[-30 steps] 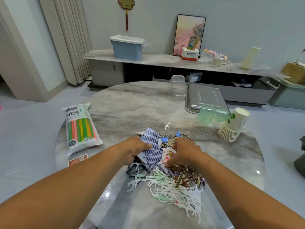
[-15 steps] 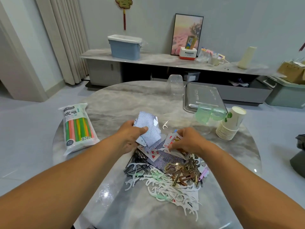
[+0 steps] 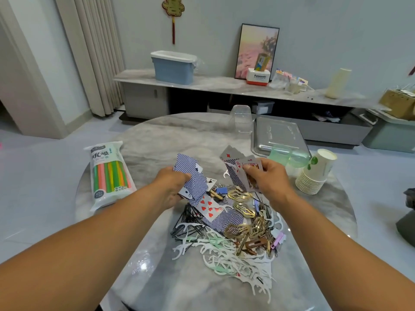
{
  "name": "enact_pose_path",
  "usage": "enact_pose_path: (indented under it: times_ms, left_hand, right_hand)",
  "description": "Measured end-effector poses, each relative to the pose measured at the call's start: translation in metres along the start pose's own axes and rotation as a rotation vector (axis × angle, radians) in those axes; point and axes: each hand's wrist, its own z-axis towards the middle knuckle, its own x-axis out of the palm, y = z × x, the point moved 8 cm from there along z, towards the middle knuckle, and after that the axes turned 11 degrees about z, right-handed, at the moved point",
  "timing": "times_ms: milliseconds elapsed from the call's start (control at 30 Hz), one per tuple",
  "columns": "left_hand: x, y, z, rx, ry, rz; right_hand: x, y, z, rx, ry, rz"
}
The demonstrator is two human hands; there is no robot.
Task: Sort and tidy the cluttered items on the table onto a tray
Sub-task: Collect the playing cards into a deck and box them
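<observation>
Hands both above the clutter pile, each gripping playing cards. Left hand point(image 3: 173, 187) curled round a messy bunch of blue-backed cards point(image 3: 190, 173), thumb on top, a few face-up ones poking out underneath. Right hand point(image 3: 268, 178) pinches a fanned clutch of cards point(image 3: 243, 169), red faces showing, held above the pile's far edge.

Pile point(image 3: 231, 232) sits between and just nearer than the two hands: loose playing cards including a red hearts card point(image 3: 210, 207), gold hair clips point(image 3: 241, 198), brown clips, black bobby pins point(image 3: 186, 223) on the pile's left side, a blue binder clip point(image 3: 221, 190), white and mint floss picks point(image 3: 226, 257) spread over the pile's near side.

Metal tray point(image 3: 278, 135) lies beyond the pile to the far right, well apart from both hands, nothing from the pile on it. Green translucent cup point(image 3: 289, 157) lies tipped at the tray's near edge, just beyond the right hand. Stack of paper cups point(image 3: 316, 173) right of the pile. Clear plastic box point(image 3: 241, 118) just left of the tray's far corner. Bag of coloured straws point(image 3: 109, 173) well left of the pile. All on a round marble table point(image 3: 175, 135).
</observation>
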Motion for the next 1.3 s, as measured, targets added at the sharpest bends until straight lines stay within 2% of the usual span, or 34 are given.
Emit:
enact_pose_path:
  times_ms: [100, 167, 267, 367, 433, 533, 633, 767, 867, 933, 967, 1067, 1133, 1200, 1300]
  left_hand:
    - [0.014, 0.003, -0.006, -0.017, 0.049, 0.006]
    - [0.022, 0.007, -0.010, -0.032, 0.078, -0.006]
    - [0.037, 0.011, -0.014, -0.045, 0.142, -0.077]
    - [0.054, 0.007, -0.022, -0.016, 0.209, -0.181]
    - [0.063, 0.001, -0.028, 0.018, 0.246, -0.204]
    - [0.066, -0.012, -0.032, 0.171, 0.281, -0.070]
    - [0.057, -0.021, -0.031, 0.236, 0.253, 0.043]
    - [0.061, -0.022, -0.036, 0.190, 0.352, 0.085]
    - [0.069, -0.015, -0.034, 0.116, 0.438, 0.100]
    - [0.062, -0.007, -0.027, 0.092, 0.403, 0.216]
    - [0.054, -0.003, -0.020, 0.117, 0.343, 0.353]
    - [0.027, 0.007, 0.002, 0.273, 0.111, 0.949]
    - [0.022, 0.011, 0.008, 0.329, 0.044, 1.192]
    - [0.026, 0.015, 0.009, 0.344, 0.025, 1.263]
    - [0.039, 0.023, 0.008, 0.365, 0.018, 1.377]
  right_hand:
    - [0.000, -0.010, 0.000, 0.106, -0.085, 0.135]
    - [0.007, -0.027, -0.005, 0.305, -0.132, 0.323]
    - [0.030, -0.042, -0.022, 0.544, -0.086, 0.490]
    - [0.048, -0.047, -0.031, 0.560, -0.015, 0.488]
    - [0.059, -0.044, -0.035, 0.503, 0.040, 0.465]
    - [0.067, -0.028, -0.034, 0.331, 0.133, 0.434]
    - [0.072, -0.023, -0.037, 0.373, 0.234, 0.525]
    - [0.067, -0.033, -0.037, 0.505, 0.198, 0.593]
    - [0.061, -0.033, -0.031, 0.501, 0.125, 0.570]
    - [0.041, -0.028, -0.022, 0.412, -0.005, 0.467]
    - [0.026, -0.022, -0.017, 0.337, -0.082, 0.372]
    - [-0.014, 0.001, -0.009, 0.078, -0.232, -0.043]
    - [-0.026, 0.013, -0.009, -0.047, -0.254, -0.373]
    - [-0.026, 0.018, -0.011, -0.123, -0.245, -0.656]
    - [-0.018, 0.006, -0.011, -0.149, -0.176, -0.870]
